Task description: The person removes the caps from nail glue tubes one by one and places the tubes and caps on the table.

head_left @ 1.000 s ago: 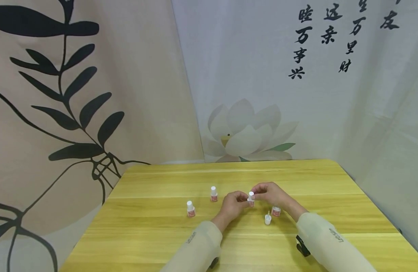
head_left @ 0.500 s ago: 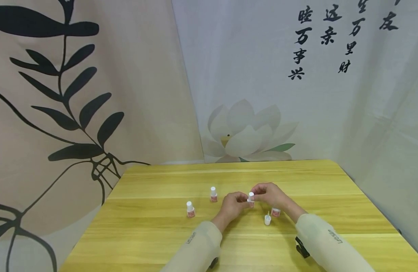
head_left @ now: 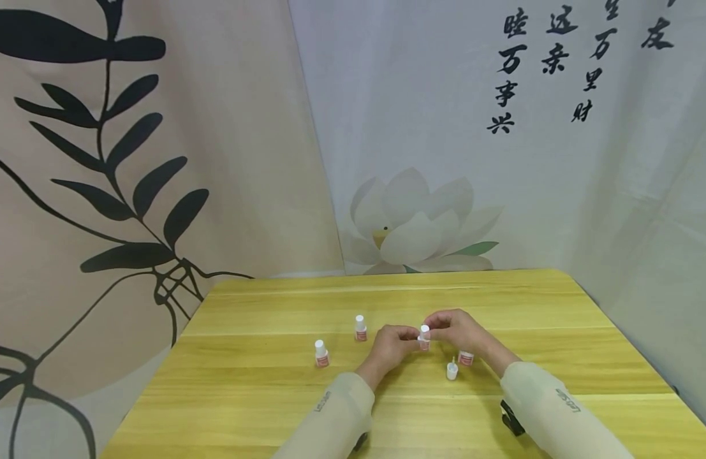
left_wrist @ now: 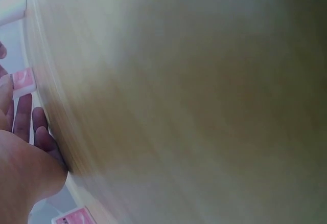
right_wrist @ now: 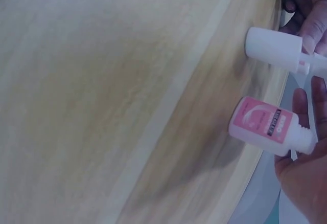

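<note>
Near the middle of the table in the head view, my left hand [head_left: 391, 347] holds a small white bottle with a pink label [head_left: 424, 345], upright and low over the wood. My right hand [head_left: 457, 328] pinches that bottle's white cap [head_left: 425, 330] from the right. Whether the bottle touches the table cannot be told. Below my right hand stands an uncapped bottle [right_wrist: 264, 127], its threaded neck bare and its pink label showing in the right wrist view. Next to it a loose white cap [head_left: 452, 371] stands upturned, a thin stem pointing up. The left wrist view shows the held bottle [left_wrist: 23, 81] only partly.
Two capped bottles of the same kind stand to the left, one nearer [head_left: 322, 355] and one farther back [head_left: 361, 329]. The wooden table [head_left: 243, 395] ends at a printed cloth backdrop [head_left: 261, 127]. My right forearm partly covers the uncapped bottle in the head view.
</note>
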### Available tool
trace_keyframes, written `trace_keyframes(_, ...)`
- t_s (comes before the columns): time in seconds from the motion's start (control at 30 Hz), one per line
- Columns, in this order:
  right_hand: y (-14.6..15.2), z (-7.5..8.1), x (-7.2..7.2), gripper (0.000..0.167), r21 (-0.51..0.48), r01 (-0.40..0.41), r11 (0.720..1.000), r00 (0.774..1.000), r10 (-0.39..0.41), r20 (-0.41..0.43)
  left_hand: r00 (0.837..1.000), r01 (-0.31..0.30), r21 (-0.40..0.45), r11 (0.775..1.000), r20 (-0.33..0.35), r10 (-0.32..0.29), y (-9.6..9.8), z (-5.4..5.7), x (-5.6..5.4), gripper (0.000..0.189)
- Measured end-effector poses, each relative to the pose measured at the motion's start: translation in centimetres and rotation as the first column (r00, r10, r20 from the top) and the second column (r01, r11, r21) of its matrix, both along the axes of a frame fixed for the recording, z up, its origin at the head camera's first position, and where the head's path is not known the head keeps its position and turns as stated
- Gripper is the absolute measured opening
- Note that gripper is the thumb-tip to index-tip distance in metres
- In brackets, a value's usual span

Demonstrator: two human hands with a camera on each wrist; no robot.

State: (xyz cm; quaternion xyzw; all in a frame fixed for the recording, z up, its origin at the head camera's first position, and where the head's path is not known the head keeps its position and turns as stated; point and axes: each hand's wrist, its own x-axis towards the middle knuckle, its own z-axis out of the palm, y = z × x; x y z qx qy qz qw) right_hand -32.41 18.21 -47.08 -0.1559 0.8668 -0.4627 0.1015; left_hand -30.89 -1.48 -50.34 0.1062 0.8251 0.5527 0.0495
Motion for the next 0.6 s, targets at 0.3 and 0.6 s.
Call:
trace_keyframes(0.3,-0.10,0.32,-0.01,0.019,-0.002,0.000,1.000,1.000,0.000,-0.016,1.000,-0.015,-0.011,1.000,0.001,0.015,0.09,-0.06,0.06,0.012)
trace_keyframes(0.6,-0.05,0.22,0.26,0.016,-0.035,-0.011,0.999,1.000,0.011,0.002,1.000,0.008,-0.009,1.000,-0.008,-0.008,-0.01,-0.13,-0.13,0.011)
